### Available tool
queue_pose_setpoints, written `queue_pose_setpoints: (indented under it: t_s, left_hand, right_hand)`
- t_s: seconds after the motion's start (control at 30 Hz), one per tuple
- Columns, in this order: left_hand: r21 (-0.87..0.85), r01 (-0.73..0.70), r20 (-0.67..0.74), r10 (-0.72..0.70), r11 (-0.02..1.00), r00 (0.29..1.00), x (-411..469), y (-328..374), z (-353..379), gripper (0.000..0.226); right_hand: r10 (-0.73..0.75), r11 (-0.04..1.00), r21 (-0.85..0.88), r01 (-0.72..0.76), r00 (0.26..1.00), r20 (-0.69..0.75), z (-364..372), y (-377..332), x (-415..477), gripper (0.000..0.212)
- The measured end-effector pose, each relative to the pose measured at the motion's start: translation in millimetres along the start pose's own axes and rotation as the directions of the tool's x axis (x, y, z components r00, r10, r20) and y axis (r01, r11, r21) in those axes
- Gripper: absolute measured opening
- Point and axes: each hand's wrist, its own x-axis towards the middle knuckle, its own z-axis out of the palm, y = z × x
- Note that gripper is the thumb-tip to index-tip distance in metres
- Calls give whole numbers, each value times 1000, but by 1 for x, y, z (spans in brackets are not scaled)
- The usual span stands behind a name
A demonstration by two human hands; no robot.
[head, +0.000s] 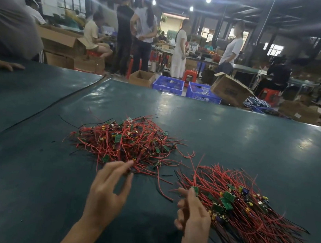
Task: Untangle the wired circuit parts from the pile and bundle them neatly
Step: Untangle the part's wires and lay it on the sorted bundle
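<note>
Resting flat on the table (24,174), far off to the left of both grips: another person's hand (4,65). Reaching forward with the left grip (107,192), thumb and forefinger pinching a red wire (137,158) at the near edge of the tangled pile (126,141), the other fingers loosely spread. Lying just ahead of that grip, meeting its fingertips: the pile itself, red and black leads knotted around small green boards. Holding up with the right grip (195,217), fingers curled, a single circuit part (194,190), pinched at its green board between thumb and forefinger, red leads running on beyond the grip. Lying just beside that grip, to its right: the sorted bundle (249,216), leads combed roughly parallel, boards gathered near the middle. Standing well beyond both grips, past the far table edge: two blue crates (168,85).
</note>
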Motion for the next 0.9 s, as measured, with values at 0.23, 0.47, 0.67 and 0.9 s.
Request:
queue_pose_setpoints:
  t_s: [0.23,0.47,0.67,0.9]
  left_hand:
    - [-243,-101,321,178,965,930,-17,34,22,32]
    - [-278,-39,304,126,960,944,-17,34,20,30]
    - [-349,171,186,-110,922,976,-15,44,24,11]
    - [-581,760,396,-715,291,577,-12,43,31,20]
  right_hand:
    - [-104,968,-210,140,979,175,14,8,-7,24]
    - [-100,963,-241,119,991,90,12,12,-1,26]
    - [-11,979,-200,34,993,115,13,11,-3,18]
    - [56,980,-198,-15,978,203,15,10,-7,18]
